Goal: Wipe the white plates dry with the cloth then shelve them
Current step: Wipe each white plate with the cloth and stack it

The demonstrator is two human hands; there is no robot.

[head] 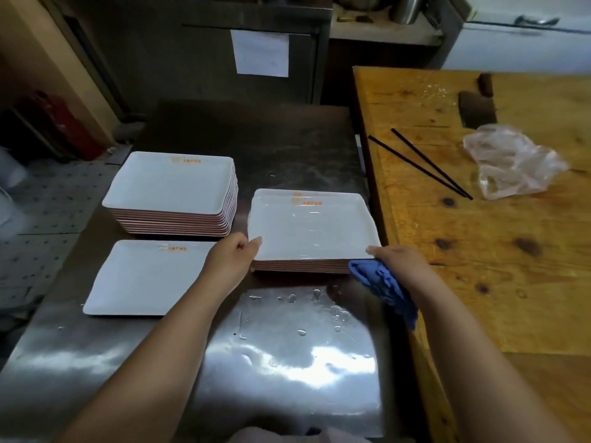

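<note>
at the near edge of the right-hand stack of white plates [311, 231], both hands take hold of the top plate. the left hand [235, 255] grips its near left corner, thumb on the upper face and the fingers curled under the rim. the right hand [398, 259] grips the near right corner the same way, thumb tip on the white surface, and it also keeps a bunched blue cloth [383, 290] in its palm; the cloth hangs down beside the stack's corner over the wet counter. whether the top plate is lifted clear of those beneath cannot be told.

that stack is low, with reddish-brown edges showing below the white top, and it sits on a steel counter [287, 362] close to the counter's right side. water droplets lie on the steel just in front of it. left of the left forearm a single white plate [147, 278] lies flat on the counter. behind that, a taller stack of plates [172, 193] stands, apart from the right-hand stack.

to the right, touching the counter's side, is a wooden table [479, 282]. on it lie two black chopsticks [422, 166], a crumpled clear plastic bag [511, 161] just beside them, and a dark cleaver [476, 108] further back.
</note>
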